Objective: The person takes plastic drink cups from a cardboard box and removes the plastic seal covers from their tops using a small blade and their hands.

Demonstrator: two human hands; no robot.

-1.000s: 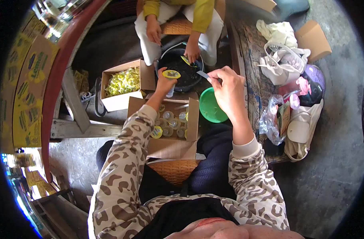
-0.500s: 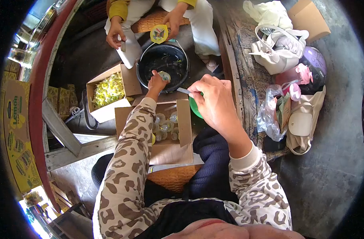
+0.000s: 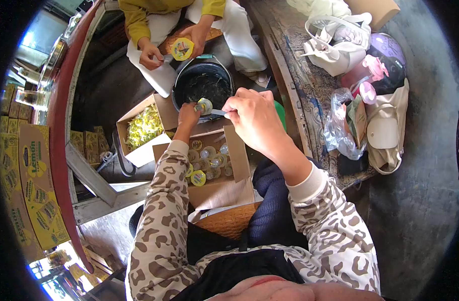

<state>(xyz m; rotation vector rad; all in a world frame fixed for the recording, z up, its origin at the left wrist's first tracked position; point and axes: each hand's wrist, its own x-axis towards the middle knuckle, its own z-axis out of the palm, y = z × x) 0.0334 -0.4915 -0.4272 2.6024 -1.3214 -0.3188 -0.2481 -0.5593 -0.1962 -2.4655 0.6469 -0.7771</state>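
Note:
My left hand [image 3: 188, 115] is closed around a small plastic cup [image 3: 205, 106] over the near rim of a black bucket [image 3: 178, 95]. My right hand [image 3: 257, 119] pinches a thin grey blade [image 3: 218, 112], its handle hidden in the fingers. The blade's tip reaches the side of the cup; whether it cuts in, I cannot tell. Below my hands an open cardboard box [image 3: 243, 159] holds several clear plastic cups, one with a yellow lid [image 3: 198, 177]. Dark water or wet scraps show inside the bucket.
Opposite me a person in yellow sleeves holds a yellow-lidded cup [image 3: 182, 49]. A carton of yellow-green scraps [image 3: 143, 129] stands left of the bucket. Lemon-printed cartons [image 3: 41, 188] line the left side. Bags [image 3: 335, 45] and a pink bottle [image 3: 357, 72] lie on the right.
My left hand has brought the cup up towards the bucket's near rim, and the blade in my right hand now meets it. The view has shifted, showing more of the cup box.

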